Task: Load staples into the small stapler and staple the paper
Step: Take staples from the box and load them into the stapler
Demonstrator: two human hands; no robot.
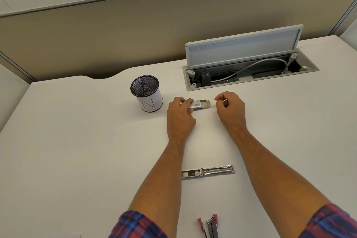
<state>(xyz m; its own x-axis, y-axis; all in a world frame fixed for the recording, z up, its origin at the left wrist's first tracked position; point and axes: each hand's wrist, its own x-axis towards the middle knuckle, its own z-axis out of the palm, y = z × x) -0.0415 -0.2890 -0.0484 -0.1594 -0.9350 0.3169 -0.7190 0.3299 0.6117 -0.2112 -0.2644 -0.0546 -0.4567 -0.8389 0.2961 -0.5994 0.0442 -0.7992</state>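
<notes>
My left hand (179, 111) grips a small box of staples (200, 104) lying on the white desk, its right end flap open. To the right of the box, my right hand (229, 107) has its fingertips pinched on a small strip of staples (224, 100). A metal stapler (208, 171) lies fully opened flat between my forearms, nearer to me. At the bottom edge sits a small pink stapler (211, 225), opened, partly cut off by the frame. No sheet of paper is clearly visible.
A mesh pen cup (147, 93) with a white label stands left of my left hand. An open cable hatch (249, 67) with its lid raised lies behind the hands. A beige partition wall (116, 35) runs along the desk's back.
</notes>
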